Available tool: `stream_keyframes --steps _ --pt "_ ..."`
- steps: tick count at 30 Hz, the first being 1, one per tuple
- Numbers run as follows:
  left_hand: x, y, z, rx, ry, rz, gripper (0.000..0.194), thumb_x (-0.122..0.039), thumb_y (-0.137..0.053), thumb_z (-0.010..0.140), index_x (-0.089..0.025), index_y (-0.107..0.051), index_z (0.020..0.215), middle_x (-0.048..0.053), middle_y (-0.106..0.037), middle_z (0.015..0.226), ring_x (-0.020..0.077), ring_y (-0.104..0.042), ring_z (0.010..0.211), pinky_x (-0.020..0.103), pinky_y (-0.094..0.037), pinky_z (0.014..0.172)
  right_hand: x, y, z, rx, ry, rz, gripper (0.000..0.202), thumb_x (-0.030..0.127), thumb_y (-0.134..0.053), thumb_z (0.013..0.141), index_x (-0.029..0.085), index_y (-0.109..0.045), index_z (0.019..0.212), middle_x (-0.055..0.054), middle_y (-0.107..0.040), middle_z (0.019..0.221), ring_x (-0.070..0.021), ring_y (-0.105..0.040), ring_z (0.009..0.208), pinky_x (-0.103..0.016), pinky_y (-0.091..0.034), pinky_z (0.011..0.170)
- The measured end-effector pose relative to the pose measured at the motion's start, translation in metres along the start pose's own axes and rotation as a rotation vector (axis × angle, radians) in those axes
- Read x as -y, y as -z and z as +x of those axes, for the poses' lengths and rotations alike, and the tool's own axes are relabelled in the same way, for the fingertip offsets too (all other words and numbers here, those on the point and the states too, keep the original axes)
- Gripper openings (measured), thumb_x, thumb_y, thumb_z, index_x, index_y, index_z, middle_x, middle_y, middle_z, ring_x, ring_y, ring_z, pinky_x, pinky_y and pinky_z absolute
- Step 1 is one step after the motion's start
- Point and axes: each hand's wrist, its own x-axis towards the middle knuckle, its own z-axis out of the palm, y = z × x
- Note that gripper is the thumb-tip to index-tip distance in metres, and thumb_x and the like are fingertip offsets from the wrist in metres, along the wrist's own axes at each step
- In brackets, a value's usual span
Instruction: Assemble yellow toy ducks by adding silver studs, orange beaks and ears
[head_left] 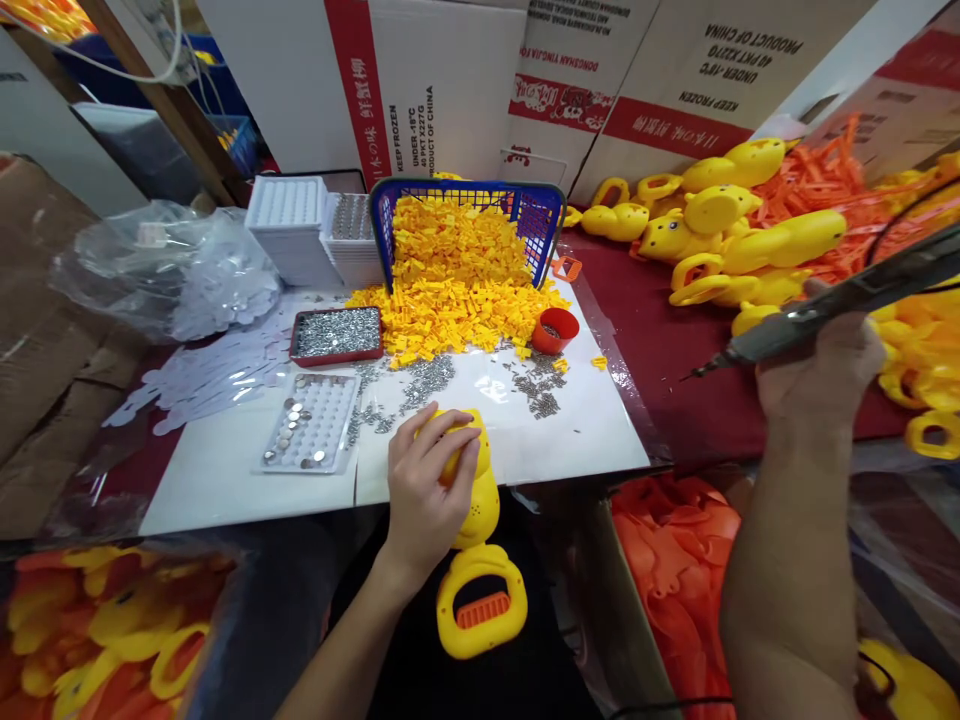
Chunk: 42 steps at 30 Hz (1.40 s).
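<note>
My left hand (431, 480) is closed round the upper part of a yellow plastic toy (480, 515) at the table's front edge. The toy's ring-shaped handle, with an orange ribbed grip, points down over my lap. Off to the right, my right hand (817, 365) grips a grey electric screwdriver (825, 315). Its thin bit points left, above the dark red tabletop and apart from the toy. Loose small screws (544, 390) lie on the white sheet beyond the toy, beside a small red cup (555, 330).
A blue basket (559, 225) lies tipped, spilling small yellow parts (457, 270). Left are a tray of metal pieces (337, 335), a white tray with silver discs (311, 425) and stacked white trays (285, 225). Yellow toys (705, 220) pile up right; boxes of parts (675, 580) flank my lap.
</note>
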Motion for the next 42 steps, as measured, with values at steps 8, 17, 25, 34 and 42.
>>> stream_keyframes --steps 8,17,25,34,42 --pt "-0.024 -0.043 0.002 0.042 -0.012 -0.175 0.005 -0.019 -0.071 0.089 -0.023 -0.073 0.087 0.002 -0.078 0.099 0.0236 -0.063 0.105 0.044 -0.053 0.098 0.086 -0.073 -0.105 0.828 -0.246 0.610 0.029 0.047 -0.072 0.075 0.029 -0.061 0.095 0.005 -0.056 0.067 -0.0138 -0.055 0.049 -0.026 -0.044 0.044" --pt "-0.035 -0.053 -0.002 0.008 -0.049 -0.142 0.007 -0.017 -0.072 0.088 -0.024 -0.072 0.085 0.003 -0.078 0.100 0.0255 -0.061 0.110 0.043 -0.049 0.097 0.107 -0.081 -0.143 0.939 -0.217 0.687 0.012 0.037 -0.062 0.090 0.028 -0.054 0.089 0.011 -0.038 0.047 -0.0103 -0.030 0.031 -0.025 -0.034 0.037" --pt "-0.036 -0.053 0.000 0.031 -0.028 -0.150 0.008 -0.016 -0.071 0.087 -0.024 -0.073 0.086 0.002 -0.078 0.100 0.0256 -0.061 0.112 0.044 -0.048 0.098 0.106 -0.077 -0.139 0.906 -0.193 0.654 0.005 0.034 -0.059 0.089 0.028 -0.058 0.088 0.009 -0.043 0.048 -0.0114 -0.037 0.033 -0.028 -0.041 0.041" --pt "-0.038 -0.054 0.000 0.043 0.000 -0.146 0.008 -0.017 -0.070 0.088 -0.025 -0.073 0.086 0.002 -0.078 0.100 0.0267 -0.060 0.113 0.045 -0.047 0.097 0.104 -0.075 -0.136 0.917 -0.148 0.649 0.007 0.031 -0.056 0.089 0.027 -0.061 0.092 0.006 -0.048 0.050 -0.0133 -0.042 0.036 -0.030 -0.041 0.042" --pt "-0.036 -0.053 0.000 0.055 0.006 -0.154 0.008 -0.018 -0.071 0.088 -0.025 -0.074 0.086 0.002 -0.078 0.101 0.0266 -0.060 0.114 0.045 -0.046 0.098 0.106 -0.071 -0.140 0.876 -0.183 0.585 0.006 0.034 -0.061 0.089 0.028 -0.060 0.090 0.007 -0.049 0.049 -0.0132 -0.043 0.036 -0.030 -0.042 0.042"
